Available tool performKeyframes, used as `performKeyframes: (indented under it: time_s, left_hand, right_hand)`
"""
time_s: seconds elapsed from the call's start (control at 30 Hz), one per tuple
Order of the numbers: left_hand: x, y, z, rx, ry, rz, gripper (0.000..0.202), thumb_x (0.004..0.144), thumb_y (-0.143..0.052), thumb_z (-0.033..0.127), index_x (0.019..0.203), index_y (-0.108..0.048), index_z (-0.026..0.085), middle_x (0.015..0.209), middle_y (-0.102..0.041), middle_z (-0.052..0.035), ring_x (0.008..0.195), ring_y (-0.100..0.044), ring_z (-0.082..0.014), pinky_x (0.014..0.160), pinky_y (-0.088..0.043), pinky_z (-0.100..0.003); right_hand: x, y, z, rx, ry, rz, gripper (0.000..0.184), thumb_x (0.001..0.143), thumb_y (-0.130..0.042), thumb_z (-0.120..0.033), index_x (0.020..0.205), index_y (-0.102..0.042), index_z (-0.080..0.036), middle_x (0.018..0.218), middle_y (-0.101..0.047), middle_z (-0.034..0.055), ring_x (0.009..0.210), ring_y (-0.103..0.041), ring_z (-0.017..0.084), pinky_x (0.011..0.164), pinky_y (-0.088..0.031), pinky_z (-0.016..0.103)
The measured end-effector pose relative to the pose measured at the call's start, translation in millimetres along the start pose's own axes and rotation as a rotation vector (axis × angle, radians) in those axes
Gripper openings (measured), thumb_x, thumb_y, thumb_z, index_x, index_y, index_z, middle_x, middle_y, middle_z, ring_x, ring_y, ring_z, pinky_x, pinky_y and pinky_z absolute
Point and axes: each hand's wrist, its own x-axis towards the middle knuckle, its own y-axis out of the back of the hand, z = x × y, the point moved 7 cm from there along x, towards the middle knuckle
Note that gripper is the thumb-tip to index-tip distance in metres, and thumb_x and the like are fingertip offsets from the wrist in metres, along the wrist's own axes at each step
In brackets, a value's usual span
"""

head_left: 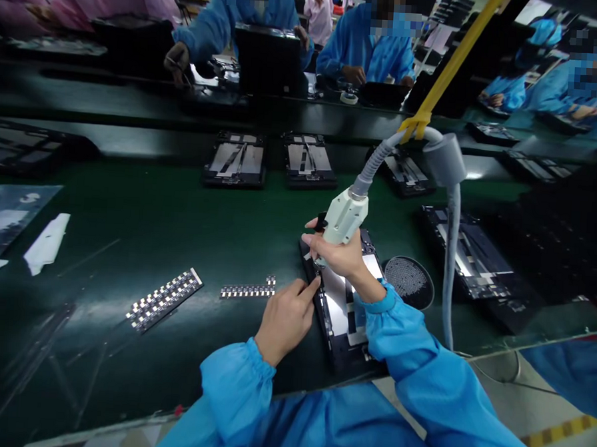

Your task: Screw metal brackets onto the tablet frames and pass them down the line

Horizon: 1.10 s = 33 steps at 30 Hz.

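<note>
A long dark green bench (128, 228) ran across the room, and past its far edge people in blue smocks (249, 14) sat at black screens (270, 58). Down the middle of the bench lay a row of opened black panels (236, 159), all flat and well apart from one another. Another open panel (477, 259) lay to the right of the person I stood behind.

In front of that person lay the open device (344, 306), flat and angled slightly, near the bench's front edge. A yellow strap (457, 58) came down from overhead to a grey hose (449, 258) that fed the cream-coloured powered screwdriver (346, 216). The right hand (341, 256) was wrapped around the driver's body, holding it tilted with its tip down at the device's upper left corner. The left hand (286, 319) rested at the device's left edge, fingers curled, forefinger and thumb pinched toward the spot under the driver tip; whether it held anything, I could not tell.

Just right of the device sat a round black dish (410, 281) of small screws. To the left lay two strips of small silvery parts (164, 298), the shorter strip (249, 290) near the left hand. Further left lay white scraps (47, 242) and clear film (9, 215).
</note>
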Motion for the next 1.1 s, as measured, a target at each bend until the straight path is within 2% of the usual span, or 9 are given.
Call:
performKeyframes:
  time_s: [0.13,0.3,0.4,0.47,0.6,0.8,1.1]
  left_hand:
    - [-1.0,3.4,-2.5,-0.069,0.006,0.033,0.041,0.089,-0.044,0.014,0.128,-0.057,0.017,0.085,-0.063,-0.0058,0.075,-0.064,-0.0187,0.067,-0.055,-0.031]
    - [-14.3,23.5,-7.3,-0.335,0.024,0.228,0.026,0.093,-0.046,0.018,0.108,-0.067,0.018,0.092,-0.068,-0.0068,0.084,-0.066,-0.0163,0.078,-0.056,-0.029]
    - [-25.7,31.2,-1.9,-0.422,0.006,0.291,0.023,0.093,-0.047,0.017,0.103,-0.068,0.019,0.099,-0.071,-0.0066,0.092,-0.068,-0.0169,0.084,-0.056,-0.03]
    - [-31.9,30.8,3.3,-0.464,0.01,0.294,0.022,0.093,-0.047,0.018,0.105,-0.066,0.019,0.097,-0.073,-0.0056,0.089,-0.07,-0.0166,0.083,-0.057,-0.029]
    - [-39.3,23.2,7.9,-0.533,0.073,0.281,0.019,0.093,-0.047,0.018,0.103,-0.063,0.018,0.078,-0.071,-0.002,0.071,-0.069,-0.0136,0.068,-0.057,-0.024]
    - [-41.9,19.7,14.0,-0.543,-0.033,0.332,0.027,0.089,-0.043,0.006,0.092,-0.068,0.016,0.101,-0.073,-0.0075,0.086,-0.07,-0.0129,0.075,-0.058,-0.022]
    - [-42.4,13.2,13.8,-0.572,-0.019,0.323,0.028,0.088,-0.045,0.006,0.094,-0.07,0.016,0.101,-0.073,-0.007,0.085,-0.071,-0.0134,0.075,-0.06,-0.023]
  right_hand:
    - [-2.2,-0.8,2.2,-0.011,-0.009,-0.001,0.019,0.065,-0.074,-0.027,0.077,-0.062,-0.018,0.048,-0.054,-0.006,0.04,-0.051,0.01,0.042,-0.045,0.026]
    - [-5.7,-3.8,9.7,-0.055,0.018,-0.012,0.018,0.067,-0.074,-0.029,0.076,-0.064,-0.017,0.052,-0.056,-0.0043,0.044,-0.052,0.01,0.044,-0.046,0.026]
    - [-6.6,-2.3,9.0,-0.061,0.047,0.014,0.019,0.067,-0.074,-0.03,0.077,-0.064,-0.017,0.054,-0.057,-0.0038,0.046,-0.053,0.01,0.046,-0.047,0.026]
    - [-7.9,0.5,4.3,-0.051,0.049,0.031,0.02,0.067,-0.074,-0.029,0.081,-0.065,-0.018,0.053,-0.056,-0.0048,0.044,-0.053,0.01,0.045,-0.047,0.026]
    - [-11.7,7.9,-9.5,-0.007,0.064,0.052,0.021,0.067,-0.074,-0.027,0.083,-0.062,-0.019,0.048,-0.055,-0.0067,0.041,-0.053,0.011,0.044,-0.047,0.028]
    - [-7.1,7.4,-8.0,0.01,0.085,0.045,0.02,0.068,-0.073,-0.025,0.084,-0.063,-0.019,0.046,-0.055,-0.007,0.04,-0.054,0.012,0.045,-0.047,0.03]
    - [-3.8,6.2,-7.4,0.034,0.093,0.052,0.02,0.066,-0.073,-0.023,0.083,-0.062,-0.019,0.044,-0.055,-0.0073,0.038,-0.054,0.013,0.044,-0.047,0.029]
